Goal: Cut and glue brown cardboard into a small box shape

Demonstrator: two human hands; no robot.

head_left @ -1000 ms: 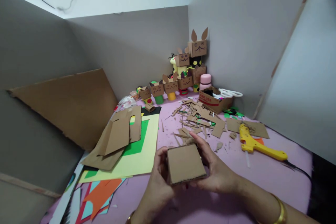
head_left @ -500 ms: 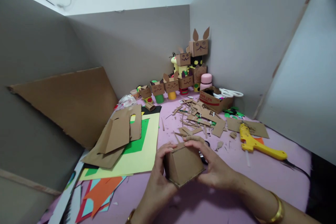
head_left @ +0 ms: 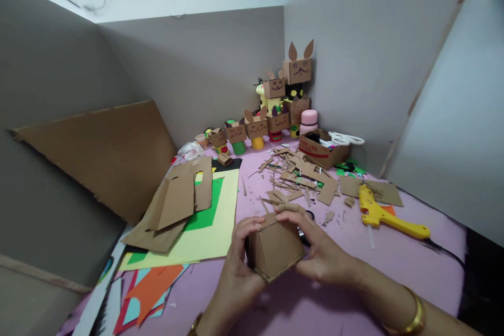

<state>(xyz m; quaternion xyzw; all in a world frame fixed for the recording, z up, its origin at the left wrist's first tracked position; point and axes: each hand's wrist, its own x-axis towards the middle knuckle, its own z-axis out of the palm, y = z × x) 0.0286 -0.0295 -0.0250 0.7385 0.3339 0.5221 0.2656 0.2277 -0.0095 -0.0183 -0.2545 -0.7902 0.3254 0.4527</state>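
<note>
Lilac tabletop [head_left: 409,262], one glue gun [head_left: 380,216], one cardboard box [head_left: 279,247] clasped between left hand [head_left: 241,262] and right hand [head_left: 323,254]

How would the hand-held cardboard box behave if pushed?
The cardboard box is probably light, being made of thin card panels. Its flat faces suggest sliding rather than rolling. It seems fairly stiff: its panels look flat between the left hand and right hand.

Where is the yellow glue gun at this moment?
In the head view, the yellow glue gun lies at right on the table, beyond the right hand, overlapping a flat cardboard piece.
</note>
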